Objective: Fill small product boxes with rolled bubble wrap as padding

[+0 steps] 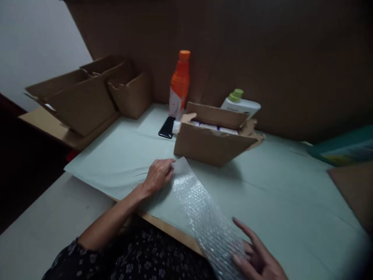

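Where hands point(159, 174) point(261, 259) hold, clear, dimpled bubble wrap point(201, 206)

1. Pictured: a blk top point(151, 258), printed all over w/ small pale-grey flowers point(129, 268), is worn.
2. The L sleeve point(68, 260), cut from matching floral fabric, is ended approx. at the elbow, where the dark hem point(77, 245) is seen in soft focus.
3. The L forearm point(113, 219) & L hand point(159, 174) are left bare below it.
4. The R hand point(264, 260), also bare, w/ long, slim fingers point(249, 232), is slightly blurred & is cropped by the bottom edge.
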Demonstrator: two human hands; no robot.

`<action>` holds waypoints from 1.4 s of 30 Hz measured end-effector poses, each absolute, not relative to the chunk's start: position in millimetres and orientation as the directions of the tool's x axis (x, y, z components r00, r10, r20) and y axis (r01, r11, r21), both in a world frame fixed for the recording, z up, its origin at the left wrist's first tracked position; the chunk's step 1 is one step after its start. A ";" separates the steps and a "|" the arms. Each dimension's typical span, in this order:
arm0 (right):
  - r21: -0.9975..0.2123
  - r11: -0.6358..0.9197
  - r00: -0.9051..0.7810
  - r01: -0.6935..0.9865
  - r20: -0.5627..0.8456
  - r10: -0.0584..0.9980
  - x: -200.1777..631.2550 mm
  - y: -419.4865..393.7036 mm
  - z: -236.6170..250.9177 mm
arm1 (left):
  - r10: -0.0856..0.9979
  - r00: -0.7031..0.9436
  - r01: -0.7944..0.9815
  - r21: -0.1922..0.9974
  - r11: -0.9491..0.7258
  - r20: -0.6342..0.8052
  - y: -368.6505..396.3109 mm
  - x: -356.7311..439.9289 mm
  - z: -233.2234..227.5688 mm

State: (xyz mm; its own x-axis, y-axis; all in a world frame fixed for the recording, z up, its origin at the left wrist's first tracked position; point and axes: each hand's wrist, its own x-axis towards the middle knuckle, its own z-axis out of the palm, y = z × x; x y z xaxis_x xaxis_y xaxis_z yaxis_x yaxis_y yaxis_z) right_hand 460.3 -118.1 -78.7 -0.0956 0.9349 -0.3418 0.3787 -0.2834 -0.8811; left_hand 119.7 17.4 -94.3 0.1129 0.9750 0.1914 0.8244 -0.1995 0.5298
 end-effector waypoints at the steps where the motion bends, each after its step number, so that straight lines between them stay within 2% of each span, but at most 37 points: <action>1: -0.885 -0.283 -0.148 0.369 -0.357 0.922 454.1 -124.3 -72.6 | 0.971 0.135 0.815 0.535 -0.221 0.196 25.0 126.7 -96.7; 3: -0.887 -0.245 -0.252 0.390 -0.359 0.899 448.7 -130.4 -63.7 | 0.965 0.148 0.808 0.536 -0.245 0.218 29.2 138.4 -98.5; 6: -0.882 -0.177 -0.362 0.436 -0.352 0.863 450.2 -128.3 -57.6 | 0.930 0.095 0.783 0.549 -0.291 0.356 1.9 141.2 -88.9; 8: -0.895 -0.188 -0.359 0.403 -0.344 0.868 446.1 -120.5 -57.2 | 0.911 0.135 0.683 0.629 -0.371 0.391 -34.2 136.6 -75.6; 11: -0.951 -0.231 -0.305 0.206 -0.287 0.908 422.5 -97.8 -59.2 | 0.900 0.379 0.414 0.831 -0.372 0.215 -88.5 135.3 -58.6; 13: -0.969 -0.238 -0.328 0.067 -0.247 0.912 401.3 -78.3 -61.1 | 0.901 0.418 0.361 0.890 -0.279 0.114 -107.6 141.7 -58.6; 15: -0.968 -0.252 -0.383 -0.007 -0.230 0.895 385.5 -61.4 -62.8 | 0.963 0.257 0.432 0.881 -0.191 0.082 -107.4 150.6 -69.8; 17: -0.977 -0.212 -0.376 0.024 -0.205 0.904 381.0 -51.9 -63.3 | 0.995 0.055 0.524 0.846 -0.100 0.083 -93.4 157.1 -86.5; 18: -0.985 -0.147 -0.338 0.090 -0.169 0.926 383.1 -50.5 -63.0 | 0.996 -0.004 0.560 0.825 -0.072 0.090 -84.4 158.6 -94.5; 20: -0.948 0.080 -0.289 0.307 -0.012 0.957 392.9 -52.3 -61.9 | 0.993 -0.019 0.626 0.776 -0.077 0.114 -68.3 158.5 -106.8; 21: -0.881 0.220 -0.313 0.420 0.088 0.946 398.3 -54.5 -61.5 | 0.992 0.002 0.656 0.749 -0.096 0.126 -62.3 157.7 -110.7; 23: -0.670 0.486 -0.463 0.560 0.233 0.855 405.7 -57.9 -62.6 | 0.988 0.052 0.704 0.696 -0.138 0.143 -53.8 156.4 -114.3; 26: -0.394 0.708 -0.668 0.587 0.259 0.698 404.0 -56.2 -70.3 | 0.986 0.098 0.769 0.618 -0.160 0.134 -46.0 156.7 -113.5; 27: -0.345 0.736 -0.697 0.583 0.253 0.671 401.2 -54.2 -73.5 | 0.986 0.101 0.790 0.592 -0.159 0.130 -44.5 156.5 -112.0; 29: -0.320 0.751 -0.713 0.577 0.251 0.655 395.2 -50.3 -78.1 | 0.983 0.084 0.809 0.565 -0.162 0.161 -45.0 154.0 -105.9; 33: -0.467 0.687 -0.698 0.556 0.187 0.692 386.0 -48.3 -75.5 | 0.944 0.118 0.690 0.658 -0.302 0.309 -66.3 143.3 -83.4; 36: -0.582 0.618 -0.691 0.528 0.128 0.711 378.1 -45.6 -72.4 | 0.930 0.249 0.576 0.731 -0.366 0.269 -87.1 142.2 -73.9; 38: -0.589 0.617 -0.660 0.522 0.180 0.730 372.9 -41.1 -73.6 | 0.939 0.249 0.598 0.725 -0.343 0.238 -91.5 146.6 -79.3; 42: -0.436 0.671 -0.530 0.599 0.411 0.741 371.0 -36.4 -76.9 | 0.950 0.166 0.735 0.609 -0.298 0.265 -74.7 155.7 -102.7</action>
State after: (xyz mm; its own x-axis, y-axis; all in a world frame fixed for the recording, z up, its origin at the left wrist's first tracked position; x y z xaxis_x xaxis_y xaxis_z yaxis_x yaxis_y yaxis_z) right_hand 371.0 -36.4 -76.9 -0.5305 0.7412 0.4114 0.5992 0.6712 -0.4364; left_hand 155.7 -74.7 -102.7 0.1657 0.9499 0.2652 0.7346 -0.2983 0.6094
